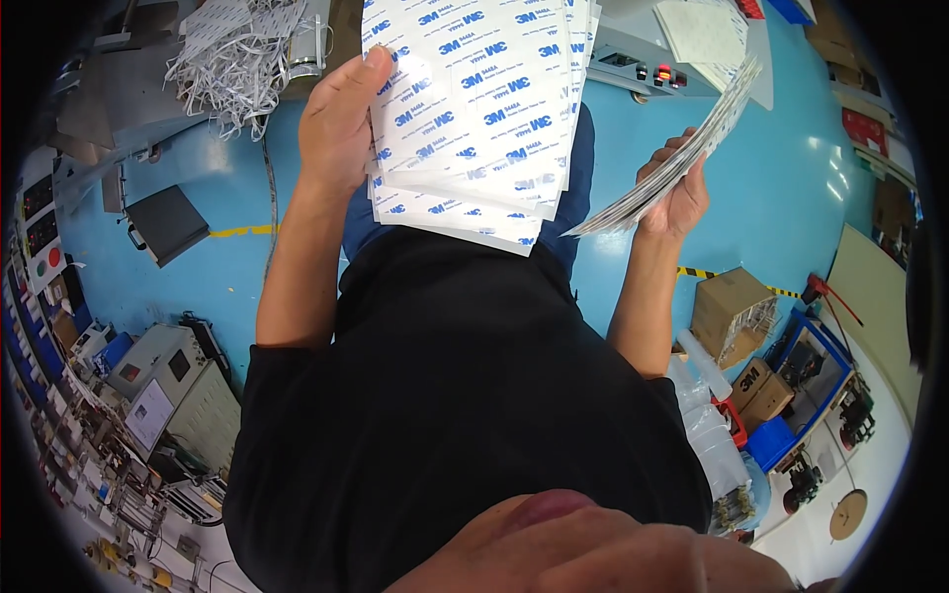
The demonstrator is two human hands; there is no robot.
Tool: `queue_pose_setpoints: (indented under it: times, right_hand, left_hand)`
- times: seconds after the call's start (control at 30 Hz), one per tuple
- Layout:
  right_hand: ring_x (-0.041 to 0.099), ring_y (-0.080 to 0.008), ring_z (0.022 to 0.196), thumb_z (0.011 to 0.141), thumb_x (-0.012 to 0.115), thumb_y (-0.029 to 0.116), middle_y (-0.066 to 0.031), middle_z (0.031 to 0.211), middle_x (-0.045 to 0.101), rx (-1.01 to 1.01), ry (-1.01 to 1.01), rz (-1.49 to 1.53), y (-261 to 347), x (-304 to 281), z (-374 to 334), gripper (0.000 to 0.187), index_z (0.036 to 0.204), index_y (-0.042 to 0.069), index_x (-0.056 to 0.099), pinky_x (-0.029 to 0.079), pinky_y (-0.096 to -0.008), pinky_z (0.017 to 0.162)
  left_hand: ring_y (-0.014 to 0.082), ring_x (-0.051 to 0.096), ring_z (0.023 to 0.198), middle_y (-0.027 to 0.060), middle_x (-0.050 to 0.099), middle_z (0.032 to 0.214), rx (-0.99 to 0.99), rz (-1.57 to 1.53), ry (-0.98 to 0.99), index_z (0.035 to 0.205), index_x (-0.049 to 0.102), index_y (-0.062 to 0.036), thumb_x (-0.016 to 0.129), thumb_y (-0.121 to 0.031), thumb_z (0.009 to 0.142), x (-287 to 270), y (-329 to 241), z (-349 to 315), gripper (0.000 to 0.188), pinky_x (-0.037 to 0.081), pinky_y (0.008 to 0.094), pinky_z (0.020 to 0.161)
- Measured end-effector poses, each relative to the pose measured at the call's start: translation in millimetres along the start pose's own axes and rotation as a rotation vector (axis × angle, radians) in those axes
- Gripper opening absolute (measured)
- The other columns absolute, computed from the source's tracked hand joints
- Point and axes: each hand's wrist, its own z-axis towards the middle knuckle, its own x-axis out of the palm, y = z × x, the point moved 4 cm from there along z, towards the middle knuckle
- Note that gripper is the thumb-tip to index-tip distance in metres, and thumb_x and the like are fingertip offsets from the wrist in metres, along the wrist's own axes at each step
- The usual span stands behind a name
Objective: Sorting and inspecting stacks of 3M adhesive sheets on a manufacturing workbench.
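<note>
The left hand [341, 124] grips the white sheets [470, 119] by their left edge, thumb [377, 61] on top; rows of blue lettering [474, 76] cover them. Right of these sheets, the right hand [682, 203] is pinched around a bent stack [692, 153], its print unreadable.

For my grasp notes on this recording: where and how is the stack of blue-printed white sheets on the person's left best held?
Probably by the left long edge of the stack, coming from the left, thumb on the face, fingers beneath. It is thin and flat, with staggered lower and right edges; the left hand is at that left edge.
</note>
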Motion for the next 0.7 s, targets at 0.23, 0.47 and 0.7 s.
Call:
queue_pose_setpoints:
  times: [0.23,0.47,0.7]
  right_hand:
    - [0.059,-0.0229,0.093,0.095,0.043,0.016,-0.0125,0.104,0.056,0.005,0.051,-0.013,-1.1,6.5,-1.0,0.029,0.119,0.000,0.044,0.052,-0.0351,0.078]
    - [0.059,-0.0274,0.081,0.095,0.042,0.021,-0.0171,0.096,0.057,-0.087,-0.191,-0.076,0.4,-2.0,-3.5,0.029,0.113,-0.002,0.048,0.054,-0.0429,0.069]
    - [0.060,-0.0336,0.094,0.095,0.040,0.019,-0.0222,0.110,0.057,-0.021,-0.038,-0.001,-3.6,0.4,-4.5,0.034,0.123,-0.001,0.044,0.053,-0.0464,0.077]
  left_hand:
    - [0.0107,0.062,0.078,0.0112,0.064,0.094,0.000,-0.040,0.090,0.106,0.057,0.0055,0.053,-0.018,0.091,-11.2,8.9,3.4,0.028,0.050,0.0221,0.069]
    - [0.0130,0.062,0.084,0.0110,0.064,0.098,0.011,0.038,0.163,0.108,0.057,0.0049,0.058,-0.008,0.087,-14.0,17.4,-6.8,0.025,0.050,0.0246,0.074]
    - [0.0140,0.061,0.088,0.0118,0.063,0.102,0.080,0.137,0.220,0.111,0.055,0.0057,0.061,-0.006,0.084,-5.9,15.2,-14.6,0.030,0.051,0.0257,0.076]
